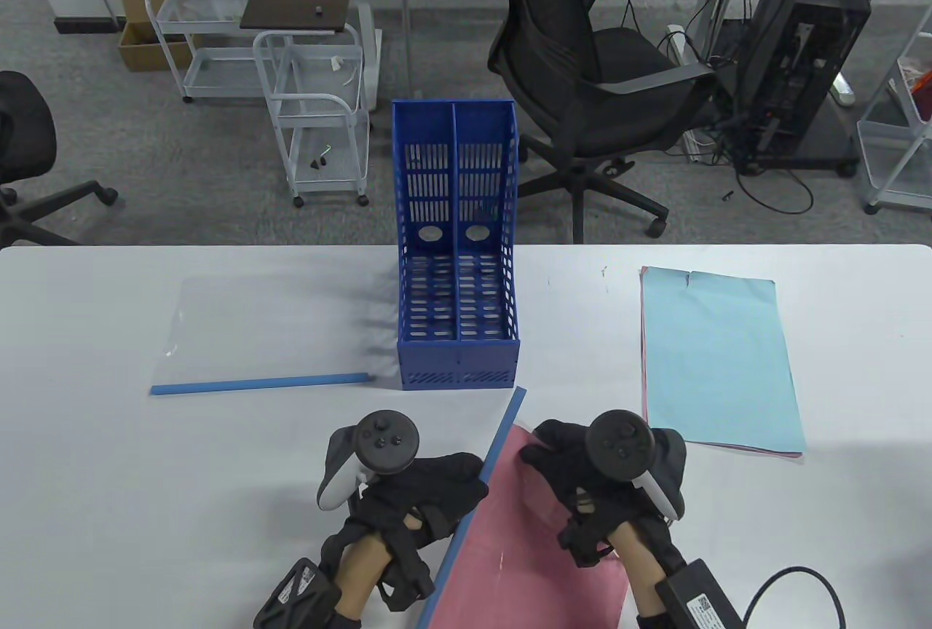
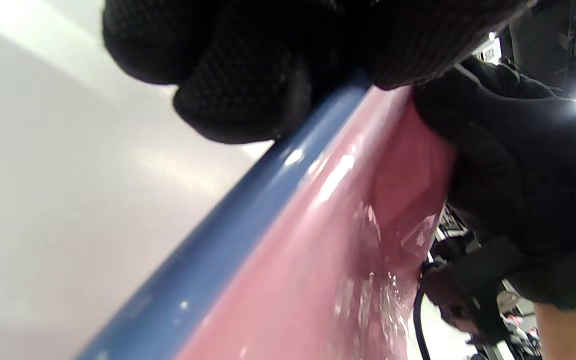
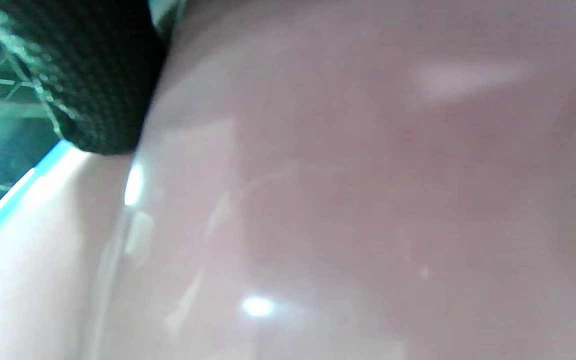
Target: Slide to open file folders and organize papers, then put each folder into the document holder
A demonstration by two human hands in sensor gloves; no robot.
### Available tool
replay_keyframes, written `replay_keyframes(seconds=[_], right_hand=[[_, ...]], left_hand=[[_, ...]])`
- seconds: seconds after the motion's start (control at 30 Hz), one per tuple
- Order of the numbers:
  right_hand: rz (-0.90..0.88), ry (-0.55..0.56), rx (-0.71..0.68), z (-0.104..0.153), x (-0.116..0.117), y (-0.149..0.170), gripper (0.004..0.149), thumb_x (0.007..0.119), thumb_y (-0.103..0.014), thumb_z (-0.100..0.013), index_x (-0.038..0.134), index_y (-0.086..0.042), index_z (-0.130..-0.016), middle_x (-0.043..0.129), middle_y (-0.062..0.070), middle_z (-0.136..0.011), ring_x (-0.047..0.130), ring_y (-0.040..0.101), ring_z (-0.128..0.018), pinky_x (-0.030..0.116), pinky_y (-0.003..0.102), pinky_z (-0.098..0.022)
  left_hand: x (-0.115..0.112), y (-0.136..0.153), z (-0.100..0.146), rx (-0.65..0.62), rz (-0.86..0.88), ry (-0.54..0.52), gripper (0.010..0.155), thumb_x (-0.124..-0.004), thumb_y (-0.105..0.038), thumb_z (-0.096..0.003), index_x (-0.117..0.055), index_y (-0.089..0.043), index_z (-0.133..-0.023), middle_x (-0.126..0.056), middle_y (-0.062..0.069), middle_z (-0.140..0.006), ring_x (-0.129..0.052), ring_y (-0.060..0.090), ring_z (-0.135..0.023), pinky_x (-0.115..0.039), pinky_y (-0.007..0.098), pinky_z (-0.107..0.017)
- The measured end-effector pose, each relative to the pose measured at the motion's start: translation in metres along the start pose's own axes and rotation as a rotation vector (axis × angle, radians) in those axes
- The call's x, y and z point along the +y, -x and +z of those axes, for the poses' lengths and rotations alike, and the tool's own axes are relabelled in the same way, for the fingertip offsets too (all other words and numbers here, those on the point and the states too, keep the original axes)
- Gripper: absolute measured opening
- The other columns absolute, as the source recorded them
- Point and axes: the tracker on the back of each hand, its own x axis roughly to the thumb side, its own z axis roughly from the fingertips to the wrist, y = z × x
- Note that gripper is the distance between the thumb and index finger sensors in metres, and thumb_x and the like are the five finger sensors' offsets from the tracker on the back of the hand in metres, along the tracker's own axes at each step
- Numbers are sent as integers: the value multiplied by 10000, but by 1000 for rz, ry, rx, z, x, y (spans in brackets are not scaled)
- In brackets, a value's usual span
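A clear folder holding pink paper (image 1: 531, 556) lies at the table's front edge, with its blue slide bar (image 1: 480, 491) along the left side. My left hand (image 1: 466, 487) grips that bar; the left wrist view shows the fingers (image 2: 248, 100) curled round the blue slide bar (image 2: 228, 230). My right hand (image 1: 542, 451) pinches the folder's far end, and the plastic bulges beside it (image 2: 508, 150). The right wrist view is filled by the pink folder (image 3: 368, 200) under one fingertip (image 3: 103, 75). The blue document holder (image 1: 457, 360) stands upright mid-table with both slots empty.
A second clear folder with a blue slide bar (image 1: 255, 384) lies flat left of the holder. A stack of light blue paper over pink sheets (image 1: 717, 360) lies to the right. Behind the table stand an office chair (image 1: 597, 76) and white carts (image 1: 320, 112).
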Motion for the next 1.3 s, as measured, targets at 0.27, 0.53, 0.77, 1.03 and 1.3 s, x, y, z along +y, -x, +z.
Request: replay_keyframes(seconds=[0.27,0.53,0.77,1.03,1.3], right_hand=[[-14,37,37,-1,-6,9,388,869,-485,-317,964,-254,-614,1040,-39,-399,980,128,-228,891,378,-409],[40,60,-9,1,-6,3,395,867,-486,-315,952,-262,-629,1033,-41,-421,976,135,-255,879,386,-432],[-61,182,-160,14,-18,-21,397,870,-484,-311,944,-274,-639,1028,-41,-448,975,146,-285,864,393,-462],[81,374,-166,27,-35,-28,650,803,-579,-335,690,-319,-920,844,-61,-915,918,227,-743,720,519,-674],[88,277,14,40,-36,11,857,768,-633,-346,447,-257,-1047,509,94,-1140,604,410,-1014,529,630,-732]], left_hand=[[-3,-1,1,-1,-58,34,455,-842,-437,-447,-907,-232,-848,-1004,51,-654,-1072,165,-316,-914,409,-358],[-4,9,0,40,-14,128,455,-833,-467,-456,-872,-295,-876,-988,6,-749,-1061,215,-459,-887,448,-434],[-27,33,-14,47,242,458,748,-843,-559,-466,-567,-347,-1127,-736,89,-1104,-938,365,-896,-859,492,-624],[-5,29,-5,-53,364,423,550,-778,-316,-522,-717,-361,-1067,-874,91,-1005,-1049,390,-764,-943,499,-517],[82,22,56,-311,583,-218,560,-769,-277,-527,-691,-413,-1065,-792,81,-1074,-969,432,-856,-889,534,-599]])
